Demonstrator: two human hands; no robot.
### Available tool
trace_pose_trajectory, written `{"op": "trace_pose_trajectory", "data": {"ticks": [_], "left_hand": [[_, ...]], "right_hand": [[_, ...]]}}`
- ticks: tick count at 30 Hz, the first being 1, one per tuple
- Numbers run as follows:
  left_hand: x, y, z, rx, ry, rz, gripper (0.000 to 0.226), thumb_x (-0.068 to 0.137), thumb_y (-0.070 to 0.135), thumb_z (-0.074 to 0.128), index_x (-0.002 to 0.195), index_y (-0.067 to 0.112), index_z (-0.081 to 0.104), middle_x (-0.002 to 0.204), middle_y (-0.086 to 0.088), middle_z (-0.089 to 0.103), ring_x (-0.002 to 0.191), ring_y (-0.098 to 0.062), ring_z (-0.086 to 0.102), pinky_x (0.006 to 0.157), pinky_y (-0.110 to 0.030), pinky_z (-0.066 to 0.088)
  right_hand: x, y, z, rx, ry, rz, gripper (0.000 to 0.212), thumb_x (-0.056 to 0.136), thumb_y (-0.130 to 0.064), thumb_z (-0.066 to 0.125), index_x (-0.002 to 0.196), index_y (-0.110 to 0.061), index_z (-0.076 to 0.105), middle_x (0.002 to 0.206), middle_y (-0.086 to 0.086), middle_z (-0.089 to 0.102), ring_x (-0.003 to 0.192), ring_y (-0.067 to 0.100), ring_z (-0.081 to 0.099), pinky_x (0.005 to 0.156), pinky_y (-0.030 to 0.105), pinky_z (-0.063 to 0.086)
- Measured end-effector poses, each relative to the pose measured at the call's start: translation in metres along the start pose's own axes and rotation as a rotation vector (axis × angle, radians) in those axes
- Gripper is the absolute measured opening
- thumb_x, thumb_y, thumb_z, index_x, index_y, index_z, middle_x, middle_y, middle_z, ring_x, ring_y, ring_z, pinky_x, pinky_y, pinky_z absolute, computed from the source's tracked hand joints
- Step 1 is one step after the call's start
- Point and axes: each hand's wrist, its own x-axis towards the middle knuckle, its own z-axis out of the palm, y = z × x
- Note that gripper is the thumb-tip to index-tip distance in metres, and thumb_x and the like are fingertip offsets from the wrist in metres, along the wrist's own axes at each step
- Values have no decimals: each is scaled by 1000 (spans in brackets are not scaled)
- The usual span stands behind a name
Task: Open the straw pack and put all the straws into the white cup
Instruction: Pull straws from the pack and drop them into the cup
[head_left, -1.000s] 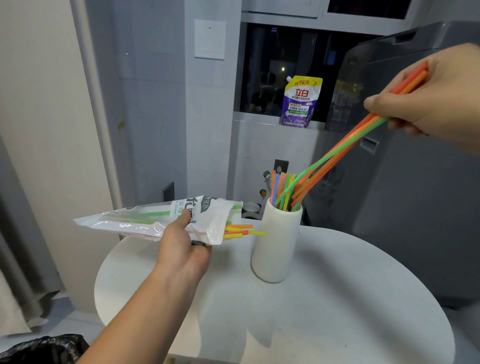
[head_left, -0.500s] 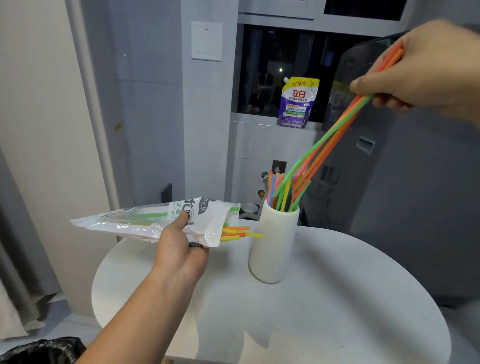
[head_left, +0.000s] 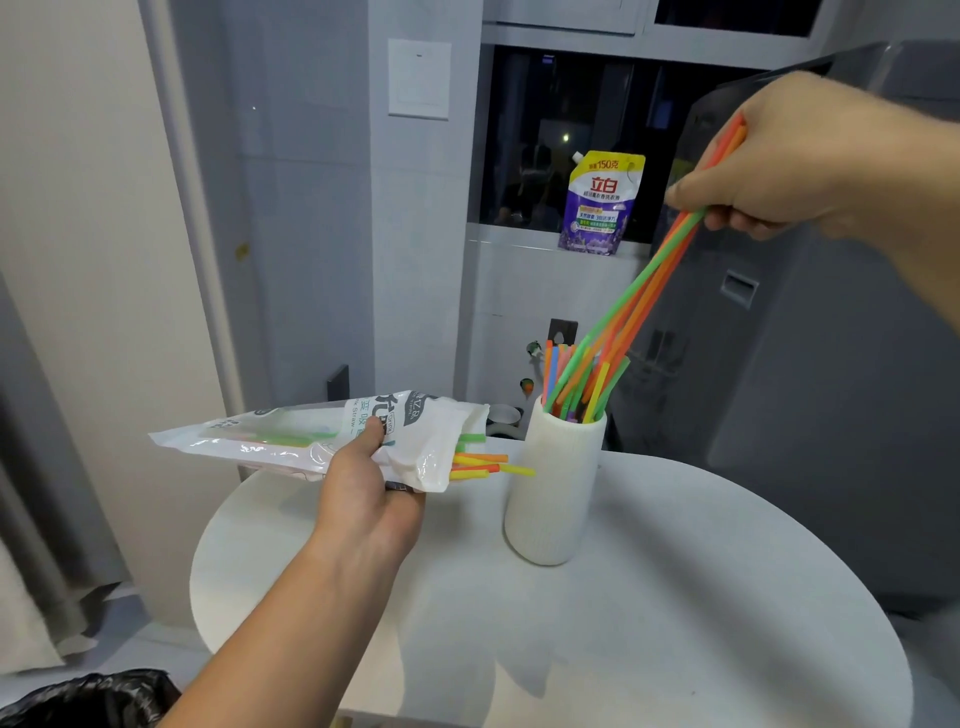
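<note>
The right hand (head_left: 795, 161), its wrist cut off by the frame edge, pinches a bundle of orange and green straws (head_left: 649, 291) between thumb and curled fingers. Their lower ends seem to sit inside the white cup (head_left: 553, 488) on the round table (head_left: 675, 597). Beside the cup, the left hand (head_left: 371, 499) grips the straw pack (head_left: 291, 441), thumb on top, other fingers hidden beneath.

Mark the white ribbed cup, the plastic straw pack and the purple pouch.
white ribbed cup (head_left: 550, 499): head view, middle of outer wall
plastic straw pack (head_left: 270, 441): head view, clear left half
purple pouch (head_left: 600, 208): head view, printed front
</note>
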Motion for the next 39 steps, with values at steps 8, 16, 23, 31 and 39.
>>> {"op": "trace_pose_trajectory", "data": {"ticks": [8,16,23,31,39], "left_hand": [[-1,0,0,-13,9,-16,31,103,12,58,133,6,61,108,-6,75,88,-21,74,58,-39,64],[-1,0,2,-16,10,-8,34,103,11,57,137,5,59,123,-8,73,97,-21,73,61,-40,64],[-2,0,1,-2,16,-9,34,102,11,58,136,6,59,119,-8,74,99,-22,73,59,-41,64],[-1,-2,1,2,12,-11,33,102,11,59,135,7,60,107,-7,76,91,-21,74,55,-40,64],[-2,1,0,-5,0,-19,28,102,11,59,129,7,62,106,-7,76,89,-21,75,54,-39,64]], "right_hand": [[5,3,-1,5,-8,9,26,89,-25,78,92,-2,67,64,11,67,30,5,52,38,21,45],[4,1,-4,12,-25,42,26,91,-24,76,95,0,66,66,11,66,25,2,49,31,17,42],[-1,-2,-2,-2,-23,33,27,92,-26,75,99,-1,66,68,11,66,33,5,53,44,23,45],[-1,-5,-4,-12,-16,42,30,91,-25,76,100,2,67,70,13,68,49,15,54,50,24,46],[-4,-7,5,-22,-48,19,24,92,-23,75,95,-1,67,66,9,67,36,6,55,44,24,44]]}}
